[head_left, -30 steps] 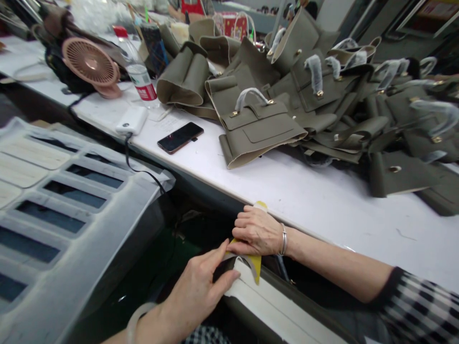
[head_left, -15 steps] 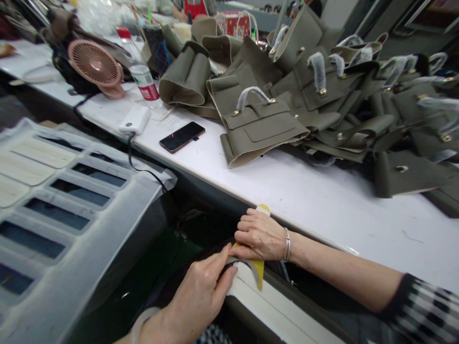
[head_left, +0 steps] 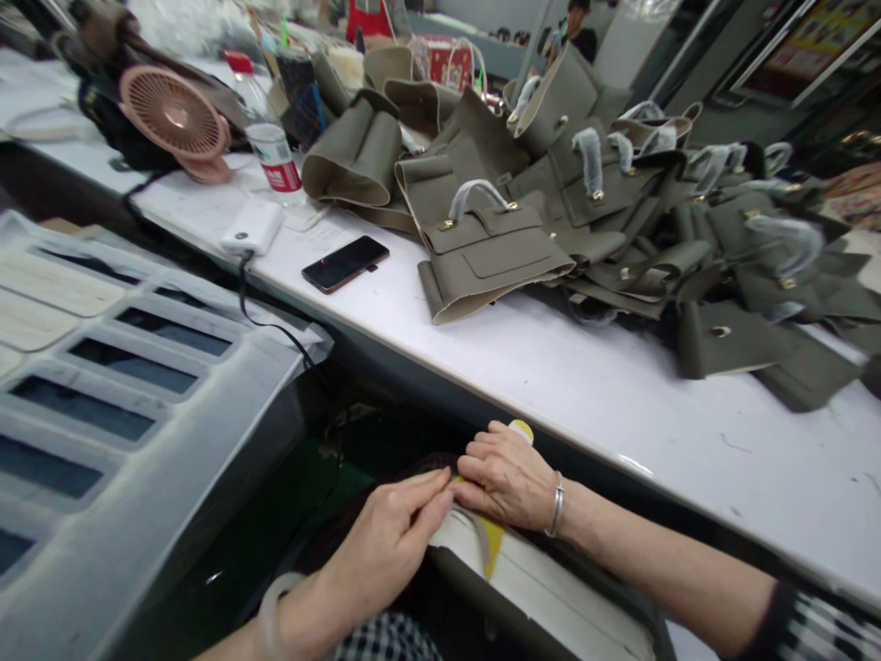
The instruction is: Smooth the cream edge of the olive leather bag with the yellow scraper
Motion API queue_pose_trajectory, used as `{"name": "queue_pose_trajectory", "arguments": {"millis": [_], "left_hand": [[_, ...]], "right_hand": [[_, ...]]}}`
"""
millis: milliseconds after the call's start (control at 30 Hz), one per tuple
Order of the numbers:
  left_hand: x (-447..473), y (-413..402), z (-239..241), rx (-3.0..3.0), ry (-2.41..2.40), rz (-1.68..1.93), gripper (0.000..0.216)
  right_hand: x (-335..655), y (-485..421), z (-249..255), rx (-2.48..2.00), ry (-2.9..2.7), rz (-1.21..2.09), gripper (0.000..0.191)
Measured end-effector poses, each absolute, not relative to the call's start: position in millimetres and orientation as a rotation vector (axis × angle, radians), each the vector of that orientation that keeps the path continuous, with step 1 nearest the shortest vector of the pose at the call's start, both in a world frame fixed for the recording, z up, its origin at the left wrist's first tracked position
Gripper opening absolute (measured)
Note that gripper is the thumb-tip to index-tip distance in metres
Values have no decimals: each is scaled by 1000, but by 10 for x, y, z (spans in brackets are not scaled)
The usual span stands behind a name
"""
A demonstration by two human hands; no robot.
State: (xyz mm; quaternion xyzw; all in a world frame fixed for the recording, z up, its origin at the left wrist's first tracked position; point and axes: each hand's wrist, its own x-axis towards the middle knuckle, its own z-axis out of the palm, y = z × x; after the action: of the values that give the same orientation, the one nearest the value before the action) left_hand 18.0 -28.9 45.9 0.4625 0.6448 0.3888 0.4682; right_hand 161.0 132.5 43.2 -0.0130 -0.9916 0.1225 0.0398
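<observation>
My right hand (head_left: 506, 477) is closed around a yellow-and-white piece (head_left: 523, 430); one rounded end sticks out beyond the knuckles. A yellow corner with a curved grey edge (head_left: 492, 548) shows below the same hand. My left hand (head_left: 395, 523) has its thumb and fingers pressed together, pinching near that edge beside my right fingers. What lies between the left fingertips is mostly hidden. Beneath both hands, at my lap, is a long object (head_left: 551, 597) with a white top face and dark olive sides.
A pile of olive handbag pieces (head_left: 492, 243) with wrapped handles covers the back of the white table (head_left: 523, 367). A phone (head_left: 346, 263), a white power bank (head_left: 253, 228), a bottle (head_left: 275, 156) and a pink fan (head_left: 179, 115) stand left. A slotted grey plastic crate (head_left: 206, 441) is nearest left.
Both hands stay close together at the yellow-and-grey piece, and sit slightly lower in the picture. My left thumb has moved up nearer its fingers. The view has shifted a little to the right.
</observation>
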Motion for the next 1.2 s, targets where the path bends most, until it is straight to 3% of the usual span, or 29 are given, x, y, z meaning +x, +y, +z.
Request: {"name": "queue_pose_trajectory", "arguments": {"millis": [300, 467, 567, 733, 933, 1000, 1200], "left_hand": [[145, -198, 332, 480, 1227, 1134, 38], [143, -213, 283, 505, 1208, 1128, 37], [153, -218, 240, 558, 1192, 1129, 39], [206, -225, 145, 663, 1231, 1154, 45], [257, -240, 98, 789, 1319, 1193, 44], [272, -238, 101, 806, 1324, 1210, 44], [309, -239, 94, 782, 1344, 1217, 42]], "right_hand": [[1713, 1214, 523, -265, -3172, 418, 51], [2011, 1261, 607, -868, -3054, 986, 48], [2169, 1298, 663, -1116, -2925, 1166, 52], [2003, 1282, 636, -1079, -2454, 1849, 78], [1653, 1271, 554, -985, -2290, 2075, 92], [1614, 1271, 532, -1022, -2338, 2046, 83], [1597, 1221, 441, -1083, -2467, 1923, 34]]}}
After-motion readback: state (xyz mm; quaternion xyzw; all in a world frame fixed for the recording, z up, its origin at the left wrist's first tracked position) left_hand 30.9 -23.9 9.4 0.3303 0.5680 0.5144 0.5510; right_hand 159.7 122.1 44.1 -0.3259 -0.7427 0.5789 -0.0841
